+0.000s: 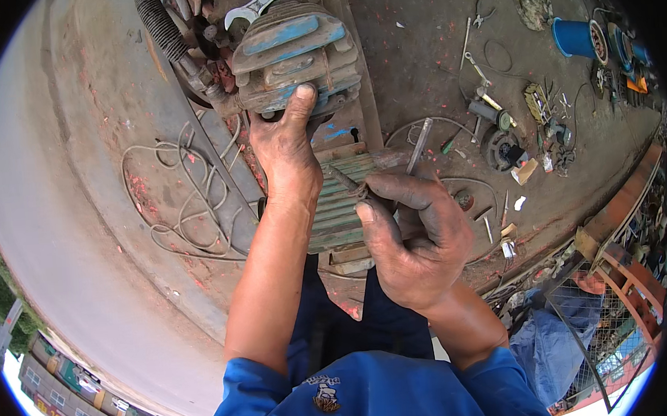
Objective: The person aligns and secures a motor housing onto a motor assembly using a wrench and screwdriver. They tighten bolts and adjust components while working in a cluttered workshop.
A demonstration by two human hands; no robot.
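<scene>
A finned metal cylinder head, grey with worn blue paint, is at the top centre. My left hand grips its near edge, thumb on top and fingers curled out of sight underneath. My right hand, blackened with grease, is closer to me and to the right. Its thumb and forefinger pinch a bolt whose shank points up and left. A metal rod sticks up behind that hand; I cannot tell whether the curled fingers hold it. An open-ended wrench lies beyond the fins.
A ribbed green plate lies below my hands. Ribbed black hose runs at upper left, and a pale cord coils on the ground. Pliers, an angle grinder and a blue bucket are at right.
</scene>
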